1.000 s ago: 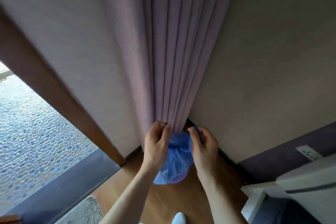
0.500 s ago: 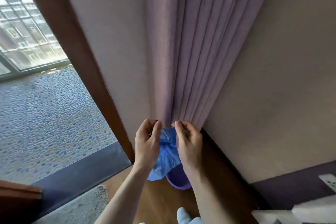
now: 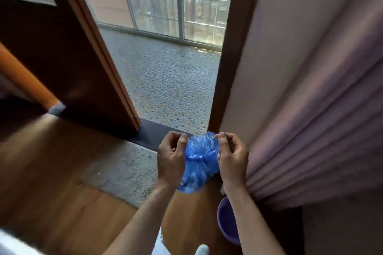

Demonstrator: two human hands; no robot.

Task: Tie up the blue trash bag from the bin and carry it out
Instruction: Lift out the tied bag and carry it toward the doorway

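Note:
The blue trash bag hangs in the air between my two hands, low in the middle of the head view. It is small and crinkled, with a knot pinched at its middle and a loop of plastic above. My left hand grips the bag's left end with closed fingers. My right hand grips the right end the same way. The purple bin stands on the wooden floor below my right forearm, partly hidden by it.
An open wooden door stands at the left. The doorway leads onto a pebbled balcony floor with railed windows beyond. A grey mat lies before the dark threshold. A mauve curtain hangs close at the right.
My view has swung left from the curtain to the open doorway. The bag has come up out of the bin and its top is now knotted between my hands.

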